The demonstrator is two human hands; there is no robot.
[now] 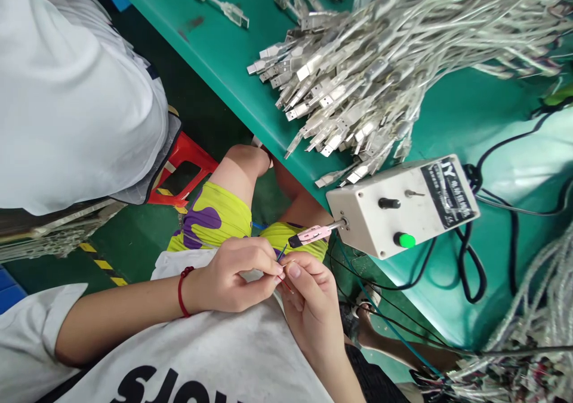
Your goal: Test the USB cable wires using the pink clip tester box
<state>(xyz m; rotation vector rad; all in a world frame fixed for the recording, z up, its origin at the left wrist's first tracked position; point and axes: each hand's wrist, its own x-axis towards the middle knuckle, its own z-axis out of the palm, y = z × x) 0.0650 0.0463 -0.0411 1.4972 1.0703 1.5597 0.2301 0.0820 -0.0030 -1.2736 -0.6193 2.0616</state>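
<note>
Wires (282, 252): thin strands, a blue and a red among them, between the two hands, in front of the white shirt (210, 340); mostly covered by the fingers, so their number is hard to make out.
Left hand (246, 274): thumb and forefinger pinched together on the wires, the other fingers curled and partly out of sight; a red bracelet (184, 291) rings the wrist.
Right hand (313, 283): thumb and forefinger closed on the same wires, the inner grip hidden; its forearm runs out at the lower edge.
White box (371, 218): at the edge of the green desk (456, 110), with a black knob (389, 203) and a green button (406, 240); beside the large "JY", the label's smaller lettering is unclear.
Pink tip (313, 234): on the box's metal shaft, its black end just above the hands.
USB cables (340, 98): heaped beyond the box, plugs overlapping too closely to count, far ends blurred.
Second bundle (532, 325): lower right, cropped by the frame.
Co-worker (80, 98): white-clothed back cut off at the left, above a half-covered red stool (197, 159).
</note>
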